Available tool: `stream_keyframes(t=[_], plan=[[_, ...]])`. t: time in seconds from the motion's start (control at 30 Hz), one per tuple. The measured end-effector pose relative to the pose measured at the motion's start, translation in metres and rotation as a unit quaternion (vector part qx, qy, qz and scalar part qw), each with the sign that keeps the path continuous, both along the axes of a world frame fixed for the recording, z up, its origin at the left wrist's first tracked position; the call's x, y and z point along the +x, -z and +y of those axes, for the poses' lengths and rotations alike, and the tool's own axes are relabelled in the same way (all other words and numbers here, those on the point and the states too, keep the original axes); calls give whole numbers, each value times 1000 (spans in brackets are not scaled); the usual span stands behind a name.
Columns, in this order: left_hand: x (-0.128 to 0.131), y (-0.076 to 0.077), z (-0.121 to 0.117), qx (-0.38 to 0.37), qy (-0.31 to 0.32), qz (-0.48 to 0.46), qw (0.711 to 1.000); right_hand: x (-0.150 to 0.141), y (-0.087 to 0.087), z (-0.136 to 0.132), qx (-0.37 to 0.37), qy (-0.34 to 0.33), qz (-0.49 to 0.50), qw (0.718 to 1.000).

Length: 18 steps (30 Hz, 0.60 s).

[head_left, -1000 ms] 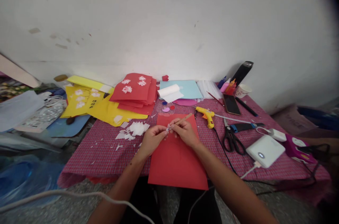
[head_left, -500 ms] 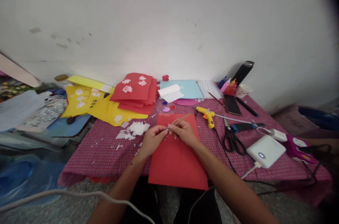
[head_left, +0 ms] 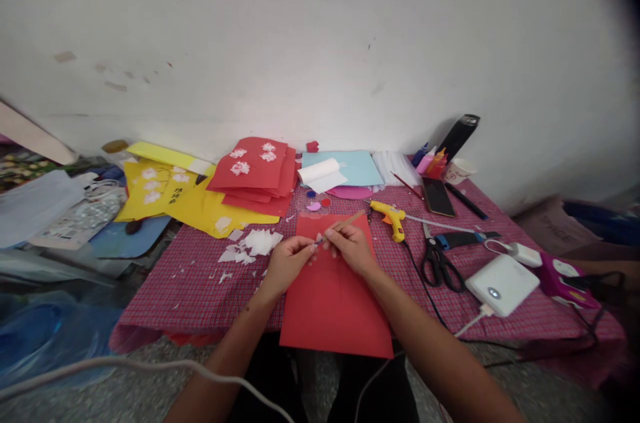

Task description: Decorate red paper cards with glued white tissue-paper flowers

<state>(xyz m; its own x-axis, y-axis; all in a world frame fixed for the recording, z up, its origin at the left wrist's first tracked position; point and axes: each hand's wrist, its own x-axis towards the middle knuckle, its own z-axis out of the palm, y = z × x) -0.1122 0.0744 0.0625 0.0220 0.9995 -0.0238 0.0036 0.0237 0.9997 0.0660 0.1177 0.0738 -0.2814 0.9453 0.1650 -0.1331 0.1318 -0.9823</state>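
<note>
My right hand (head_left: 350,251) is closed around a thin wooden-handled paintbrush (head_left: 356,216), whose lower end points left toward my other fingers. At that lower end, my left hand (head_left: 294,259) pinches something tiny; the fingertips hide most of it, and a pale bit shows. Both hands are over a red paper sheet (head_left: 335,316) at the table's front edge. Left of my left hand lie torn white paper scraps (head_left: 260,243). Blobs of blue paint (head_left: 311,195), pink paint (head_left: 314,207) and red paint (head_left: 326,203) sit just beyond the sheet.
Red cards (head_left: 260,173) with pale flowers are stacked at the back left, beside yellow paper (head_left: 220,209). To the right are a yellow glue gun (head_left: 393,217), black-handled scissors (head_left: 440,269), a phone (head_left: 439,197), a white power bank (head_left: 503,284) and paint bottles (head_left: 431,161). Cables cross the front.
My right hand has shifted slightly right with the paintbrush, opening a small gap between the two hands' fingertips. My left hand has barely moved.
</note>
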Motion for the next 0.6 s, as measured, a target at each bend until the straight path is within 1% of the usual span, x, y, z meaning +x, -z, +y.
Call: stream_keyframes(t=[0.13, 0.2, 0.27, 0.37, 0.47, 0.6], plan=[[-1, 0, 1, -9, -29, -7, 1000, 7, -5, 5, 3, 82, 30, 996], [-2, 1, 3, -4, -44, -8, 999, 11, -7, 8, 2, 128, 45, 991], [-3, 2, 5, 5, -57, 4, 998, 13, -8, 11, 1, 158, 48, 986], [-4, 5, 9, 15, -65, 44, 997, 15, -8, 12, 3, 170, 38, 985], [-3, 3, 14, 33, -66, 118, 990, 15, -7, 12, 8, 163, 35, 986], [0, -7, 20, 96, -57, 253, 961, 15, -8, 12, 9, 157, 37, 987]])
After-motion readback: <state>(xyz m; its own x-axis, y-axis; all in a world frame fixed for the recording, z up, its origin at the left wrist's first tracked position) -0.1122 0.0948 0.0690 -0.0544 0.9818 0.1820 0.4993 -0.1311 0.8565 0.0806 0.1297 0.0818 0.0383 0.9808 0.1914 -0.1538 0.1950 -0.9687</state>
